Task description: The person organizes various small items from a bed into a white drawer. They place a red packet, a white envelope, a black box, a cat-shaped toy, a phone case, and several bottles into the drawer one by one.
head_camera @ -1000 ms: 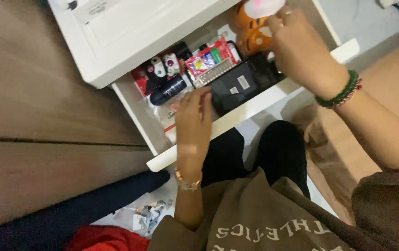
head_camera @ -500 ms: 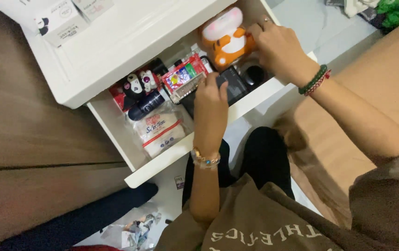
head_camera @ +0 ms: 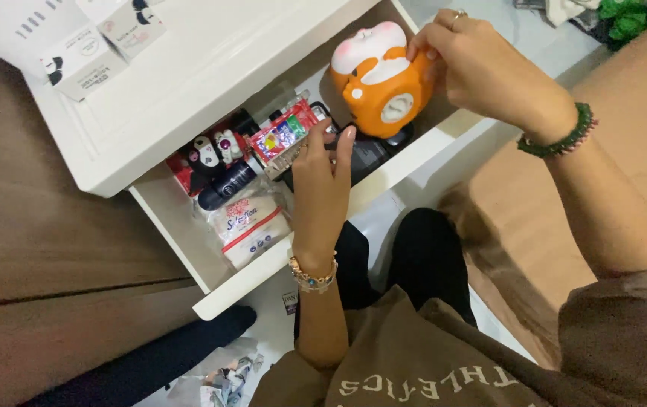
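A white drawer [head_camera: 263,267] stands pulled out below me, packed with small things. My right hand [head_camera: 482,68] grips an orange and white animal-shaped toy [head_camera: 381,79] and holds it lifted above the drawer's right end. My left hand [head_camera: 320,188] reaches into the middle of the drawer, fingers flat on a black case [head_camera: 365,157] beside a colourful blister pack [head_camera: 282,139]. Further left lie a dark roll-on bottle [head_camera: 225,185], small panda figures [head_camera: 207,151] and a clear bag of white pads [head_camera: 252,226].
White boxes [head_camera: 86,53] stand on the white cabinet top [head_camera: 210,60]. A brown wooden surface [head_camera: 52,249] runs along the left. My black-trousered knees [head_camera: 429,256] are under the drawer, crumpled scraps [head_camera: 218,380] lie on the floor, and a tan surface [head_camera: 640,98] is at the right.
My right hand has lifted the orange toy up out of the drawer's right end. My left hand has shifted from the drawer's front left to the black case in the middle.
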